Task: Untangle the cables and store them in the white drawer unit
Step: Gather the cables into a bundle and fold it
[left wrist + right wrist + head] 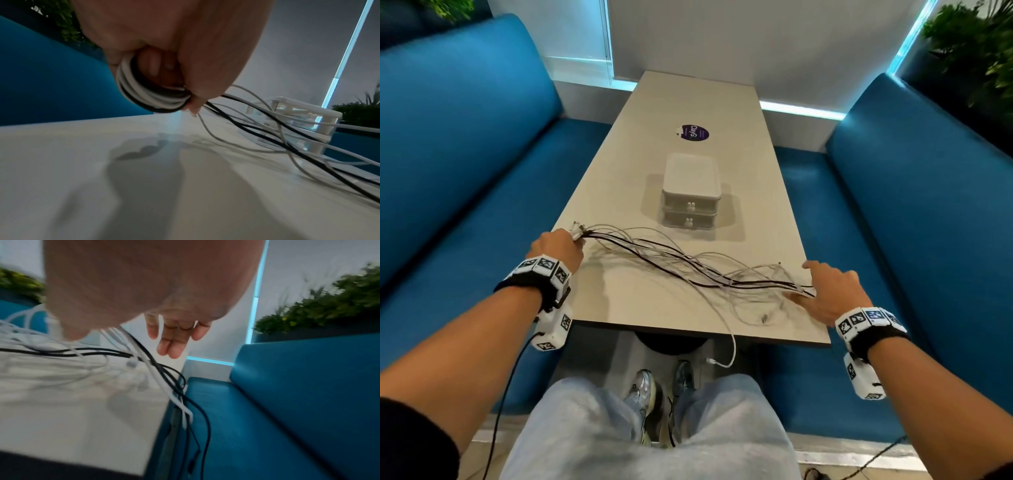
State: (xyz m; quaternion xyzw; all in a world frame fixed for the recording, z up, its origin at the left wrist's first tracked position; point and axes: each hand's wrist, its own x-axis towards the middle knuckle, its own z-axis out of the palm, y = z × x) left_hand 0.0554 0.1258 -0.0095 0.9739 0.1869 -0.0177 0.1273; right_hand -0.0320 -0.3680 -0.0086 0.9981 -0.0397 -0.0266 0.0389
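Observation:
A tangle of white and black cables (688,270) stretches across the near end of the table (626,308). My left hand (566,245) grips one bunched end of them at the table's left edge; in the left wrist view my left hand (164,40) has its fingers curled round the cable bundle (152,95). My right hand (825,289) lies with straight, spread fingers on the other end at the right edge. In the right wrist view the cables (164,378) pass beneath my right hand (174,340) and hang off the table. The white drawer unit (691,192) stands mid-table, both drawers closed.
One white cable end (730,346) dangles over the table's front edge above my legs. A purple round sticker (692,132) lies beyond the drawer unit. Blue benches flank the table on the left (465,154) and right (914,212). Plants (976,51) stand behind the right bench.

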